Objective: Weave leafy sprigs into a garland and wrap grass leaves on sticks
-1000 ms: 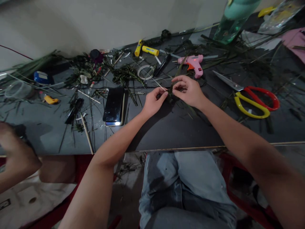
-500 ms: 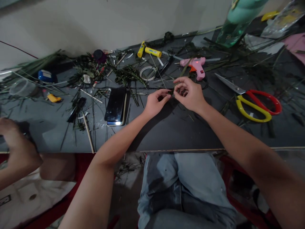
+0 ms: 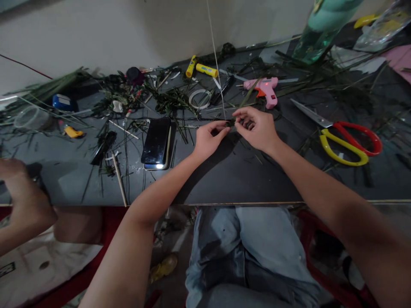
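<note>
My left hand (image 3: 209,137) is closed in a pinch, its thumb and fingertips on a small dark green leaf strip (image 3: 231,122). Facing it, my right hand (image 3: 257,129) curls its fingers round the strip's other end, hiding most of it. From between the hands a thin pale strand (image 3: 214,49) rises upward past the table's back edge; whether it is wire or a plant stem I cannot tell. Just beyond the right hand lies a pink glue gun (image 3: 265,89) with a red light lit.
Red-and-yellow-handled scissors (image 3: 345,143) lie at right. A phone (image 3: 156,141) with its light on lies left of my hands. Behind are glue sticks (image 3: 206,70), a wire coil (image 3: 199,99), leaf scraps (image 3: 171,100) and a green bottle (image 3: 317,38). Another person's hand (image 3: 14,171) is far left.
The pale strand has swung from a low slant to nearly upright and now reaches the top of the view. Both hands keep almost the same place and grip.
</note>
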